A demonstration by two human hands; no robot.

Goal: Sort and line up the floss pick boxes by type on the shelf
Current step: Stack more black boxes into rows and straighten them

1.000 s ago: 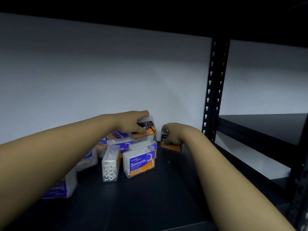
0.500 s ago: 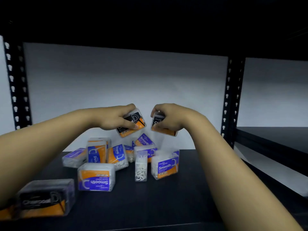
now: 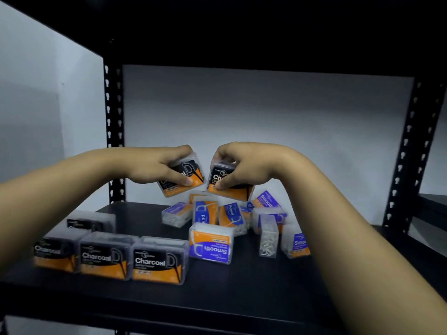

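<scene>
Six black-and-orange Charcoal boxes can be counted: three in a row at the lower left of the frame [image 3: 104, 258], a fourth behind that row [image 3: 92, 223], and two held up at the centre, one [image 3: 182, 176] in the left hand [image 3: 154, 165], one [image 3: 229, 181] in the right hand [image 3: 246, 165]. In the blue-and-orange pile right of centre, three Smooth boxes [image 3: 211, 247] and two Round boxes [image 3: 231, 213] are legible; the total there cannot be told, several labels being hidden. Two hands are seen.

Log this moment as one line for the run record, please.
left hand: grips Charcoal box | right hand: grips second Charcoal box | both above mixed pile | Charcoal row lined up front-left
</scene>
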